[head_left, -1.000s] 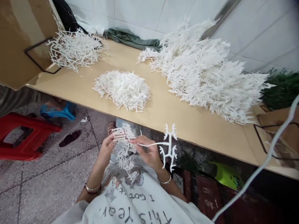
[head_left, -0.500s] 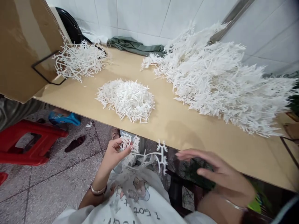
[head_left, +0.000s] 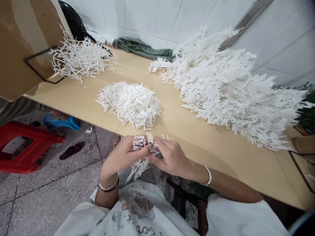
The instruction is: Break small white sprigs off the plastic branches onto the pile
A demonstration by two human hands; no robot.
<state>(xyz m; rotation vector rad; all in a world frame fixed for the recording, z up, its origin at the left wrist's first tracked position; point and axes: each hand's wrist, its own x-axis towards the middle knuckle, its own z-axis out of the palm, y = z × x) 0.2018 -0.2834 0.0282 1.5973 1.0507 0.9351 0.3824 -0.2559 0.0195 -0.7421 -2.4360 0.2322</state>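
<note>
Sprigs of white, branching plastic [head_left: 139,143] are pinched by the left hand [head_left: 124,156] and right hand [head_left: 171,156] beside the tan worktop [head_left: 172,119]'s near edge.

A bunch of white, finely branched sprigs [head_left: 139,143] is held between the left hand [head_left: 125,152] and right hand [head_left: 172,156], just in front of the near edge of a pale brown bench [head_left: 73,98]. Above the left hand, its thin prongs stand packed side by side like comb teeth, with more spiky tips upright between the hands, while a looser, frayed-looking tuft hangs below, over the person's lap. Small white tips show past the right hand's knuckles; the fingers [head_left: 161,146] cover the bunch's middle.
</note>
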